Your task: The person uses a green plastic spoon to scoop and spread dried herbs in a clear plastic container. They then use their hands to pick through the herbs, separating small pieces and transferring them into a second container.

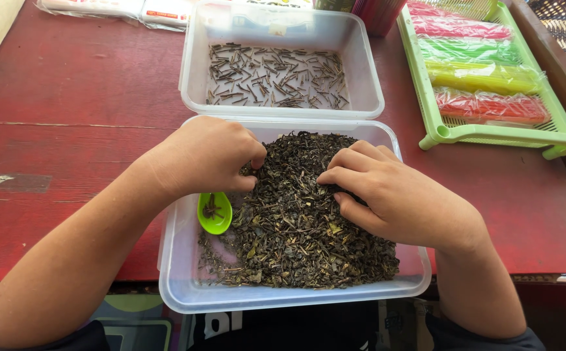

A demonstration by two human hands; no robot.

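A clear plastic tub [179, 286] sits at the near edge of the red wooden table [68, 97], filled with a loose heap of dried tea leaves [296, 240], dark, crumpled and flaky. Both hands work in this heap. The left hand [201, 156] rests at the tub's left side with its fingers [250, 162] curled inward and pinched narrow against the leaves; whether a stem is caught between them is hard to tell, since the fingertips are tucked under. The right hand [393, 195] lies over the right half, its fingers [348, 175] bent and close together, tips pressed into the leaves. A small bright green plastic scoop [214, 212] lies in the tub just below the left hand, with a few bits in its bowl.

Touching the far rim stands a second clear tub [367, 71], holding a thin scatter of straight, dark tea stems [276, 78]. To the right, a light green slotted tray [556, 130] carries bundles of coloured sticks wrapped in clear film [484, 78]: pink, green, yellow, red.
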